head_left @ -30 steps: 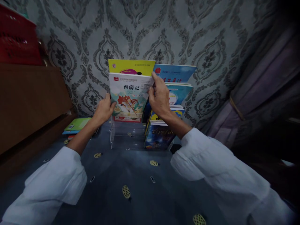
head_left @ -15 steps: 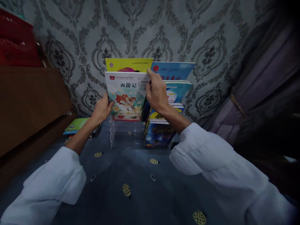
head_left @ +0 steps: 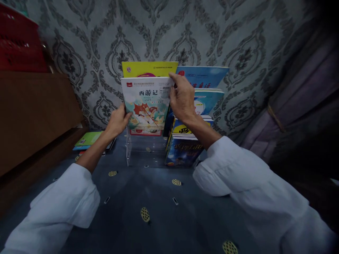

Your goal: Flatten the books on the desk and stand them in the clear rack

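A white-covered book (head_left: 148, 102) with Chinese characters and a cartoon figure stands upright on the left side of a clear tiered book rack (head_left: 145, 155). My left hand (head_left: 118, 121) grips its left edge, the thumb on the front cover. My right hand (head_left: 184, 98) is closed on its upper right edge, the fingers at the corner. Directly behind rises a yellow book (head_left: 150, 67). To the right, partly hidden by my right hand and forearm, stand a blue book (head_left: 206, 76), a light-blue book (head_left: 209, 100) and dark-blue books (head_left: 182, 151) on the front tier.
Several books, a green one (head_left: 88, 140) on top, lie flat at the left beside a brown wooden cabinet (head_left: 34, 120). A red bag or box (head_left: 21, 42) sits on the cabinet. Patterned wallpaper (head_left: 122, 56) is behind the rack, and a tied curtain (head_left: 265, 127) hangs at the right.
The whole scene has shifted slightly to the right in view. Both hands keep their hold on the white-covered book, which stays nearly in the same place on the rack.
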A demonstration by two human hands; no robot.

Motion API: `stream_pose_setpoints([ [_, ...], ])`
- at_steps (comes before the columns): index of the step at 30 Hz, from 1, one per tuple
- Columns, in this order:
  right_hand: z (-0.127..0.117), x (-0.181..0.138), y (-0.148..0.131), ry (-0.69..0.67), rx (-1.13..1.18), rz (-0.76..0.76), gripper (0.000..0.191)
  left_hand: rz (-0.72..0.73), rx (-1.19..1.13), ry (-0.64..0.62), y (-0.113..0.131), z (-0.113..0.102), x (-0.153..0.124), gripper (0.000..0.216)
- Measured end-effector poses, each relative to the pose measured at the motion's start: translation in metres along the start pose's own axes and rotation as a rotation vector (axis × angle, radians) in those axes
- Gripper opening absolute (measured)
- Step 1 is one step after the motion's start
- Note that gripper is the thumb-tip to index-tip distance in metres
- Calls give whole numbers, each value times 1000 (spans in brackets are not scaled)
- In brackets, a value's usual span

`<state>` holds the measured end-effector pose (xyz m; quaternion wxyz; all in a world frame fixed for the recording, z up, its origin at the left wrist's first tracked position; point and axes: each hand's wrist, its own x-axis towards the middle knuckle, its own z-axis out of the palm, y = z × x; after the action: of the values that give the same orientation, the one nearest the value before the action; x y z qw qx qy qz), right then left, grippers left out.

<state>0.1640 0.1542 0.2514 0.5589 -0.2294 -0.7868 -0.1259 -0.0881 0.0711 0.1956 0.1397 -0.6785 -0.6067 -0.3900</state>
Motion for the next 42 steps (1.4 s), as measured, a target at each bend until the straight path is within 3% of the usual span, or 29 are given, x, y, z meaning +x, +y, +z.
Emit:
stream_pose_setpoints([
  [12,-3,-22,-8,-18,-36,-52,36,-67,206,-88,11,0,-9,25],
  [16,3,-29,-14,-37,-91,-109,37,-58,220,-77,9,-1,-14,29],
  [19,7,-33,-19,-51,-117,-152,41,-80,215,15,11,-6,-16,41],
  [24,6,-35,-23,-53,-131,-143,46,182,207,255,19,-15,-6,61],
  [28,4,-36,-25,-65,-122,-147,47,346,236,229,25,-12,3,61],
  [37,4,-44,-31,-30,-36,-110,50,307,255,202,29,-8,3,58],
  [42,-3,-80,-49,41,69,73,53,284,233,240,29,-9,2,57],
])
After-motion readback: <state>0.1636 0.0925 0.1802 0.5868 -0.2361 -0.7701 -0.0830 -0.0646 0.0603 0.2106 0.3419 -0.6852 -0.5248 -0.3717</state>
